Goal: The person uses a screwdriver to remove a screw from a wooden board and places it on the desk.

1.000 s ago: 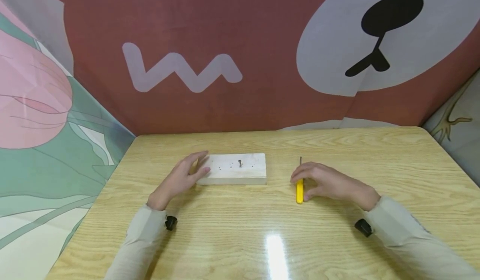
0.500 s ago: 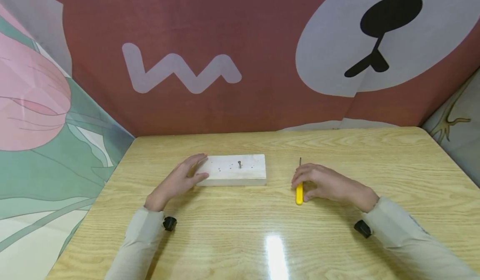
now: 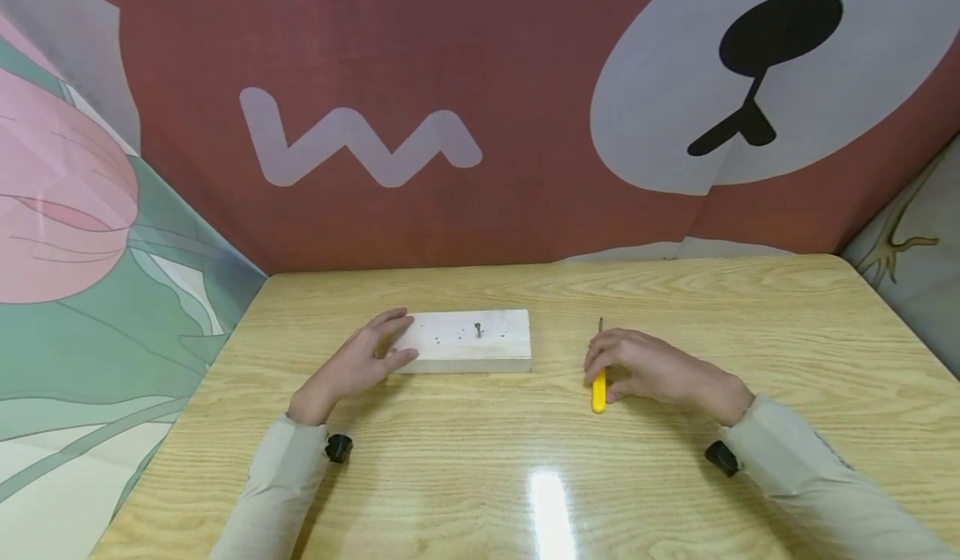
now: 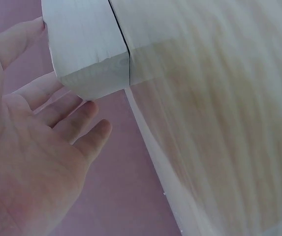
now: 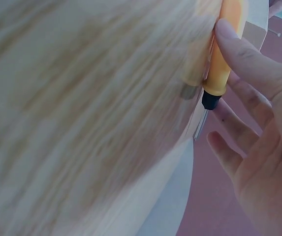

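Note:
At the left end of a white wooden block (image 3: 495, 343), my left hand (image 3: 348, 372) rests with thumb and fingers spread apart. Its thumb and fingertips touch the block's edges in the left wrist view. A screw or nail (image 3: 478, 330) stands up from the block's top, among several small dark holes. To the right, a yellow-handled screwdriver (image 3: 598, 395) lies on the table, its thin shaft pointing away from me. My right hand (image 3: 648, 368) holds its handle, thumb on the near right and fingers bent over the left. A black collar (image 5: 210, 101) joins handle and shaft.
The light wood table (image 3: 450, 460) ends at a reddish-brown printed backdrop (image 3: 525, 218) behind the block. A printed flower panel (image 3: 67, 210) borders the left side, and another printed panel (image 3: 922, 268) the right. A bright reflection lies on the front of the tabletop.
My left thumb and fingers have shifted very slightly at the block's end. The right hand and screwdriver keep their place; the whole head view has drifted a little.

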Motion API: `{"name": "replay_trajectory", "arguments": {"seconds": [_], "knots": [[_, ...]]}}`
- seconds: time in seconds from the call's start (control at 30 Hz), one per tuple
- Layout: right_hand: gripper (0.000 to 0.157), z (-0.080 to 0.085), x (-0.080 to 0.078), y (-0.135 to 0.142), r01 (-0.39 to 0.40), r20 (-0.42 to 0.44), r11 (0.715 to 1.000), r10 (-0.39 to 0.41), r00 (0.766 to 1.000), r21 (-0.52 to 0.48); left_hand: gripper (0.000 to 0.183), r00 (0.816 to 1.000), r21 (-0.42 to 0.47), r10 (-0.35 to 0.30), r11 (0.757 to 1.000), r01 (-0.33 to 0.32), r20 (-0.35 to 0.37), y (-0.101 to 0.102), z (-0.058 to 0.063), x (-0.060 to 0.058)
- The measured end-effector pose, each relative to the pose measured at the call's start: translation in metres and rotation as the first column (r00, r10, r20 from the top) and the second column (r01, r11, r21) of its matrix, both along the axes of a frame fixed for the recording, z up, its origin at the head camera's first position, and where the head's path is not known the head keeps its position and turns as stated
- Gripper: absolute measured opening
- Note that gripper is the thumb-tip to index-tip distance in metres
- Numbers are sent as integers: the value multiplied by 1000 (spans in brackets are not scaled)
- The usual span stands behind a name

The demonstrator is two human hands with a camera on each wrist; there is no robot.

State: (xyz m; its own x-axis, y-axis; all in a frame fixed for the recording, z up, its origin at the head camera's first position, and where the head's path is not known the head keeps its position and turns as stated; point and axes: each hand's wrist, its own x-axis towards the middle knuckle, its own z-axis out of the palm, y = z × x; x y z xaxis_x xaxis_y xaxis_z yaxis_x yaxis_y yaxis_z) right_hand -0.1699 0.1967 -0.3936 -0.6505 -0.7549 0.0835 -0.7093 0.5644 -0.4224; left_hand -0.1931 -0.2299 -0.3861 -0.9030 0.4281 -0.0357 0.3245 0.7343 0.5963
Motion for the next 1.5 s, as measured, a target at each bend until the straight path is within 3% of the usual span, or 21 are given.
{"name": "replay_trajectory", "arguments": {"seconds": [0.33, 0.8, 1.3, 1.5], "knots": [[25, -1, 2, -2, 17, 71, 1000, -15, 997, -25, 64, 1000, -3, -6, 1000, 6, -8, 0, -1, -1], [20, 0, 4, -5, 71, 96, 997, -69, 993, -17, 64, 1000, -7, -7, 1000, 7, -15, 0, -2, -2], [28, 1, 2, -5, 89, 20, 992, -88, 996, -92, 63, 1000, -9, -14, 1000, 14, -26, 0, -1, -2], [33, 5, 0, -8, 126, -23, 987, -129, 991, -104, 63, 1000, -1, -11, 1000, 11, -25, -1, 0, -2]]}}
